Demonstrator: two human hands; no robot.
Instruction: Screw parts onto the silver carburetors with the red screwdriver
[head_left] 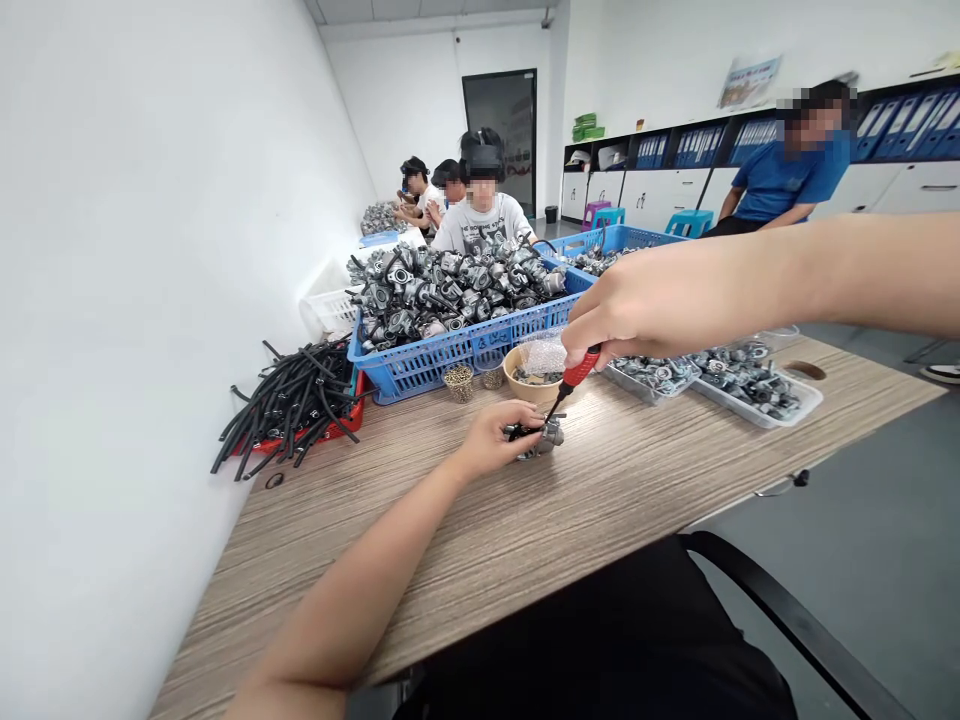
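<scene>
On the wooden table (450,560) sits a small grey metal carburetor (553,437) with black parts. My left hand (499,435) is closed around its left side, fingers and thumb pressing on it. From above, my right hand (611,315) grips a screwdriver (579,372) with a red and black handle. The dark shaft slants down to the left, and its tip meets the top of the carburetor. Exactly what the tip rests on is too small to make out.
Behind the hands stands a blue basket (472,335) heaped with similar carburetors. Black hoses (292,400) fill a red basket at left. A cup of brass-coloured parts (459,383), a round tub (517,385) and a tray of metal parts (806,405) stand nearby. Several people sit beyond.
</scene>
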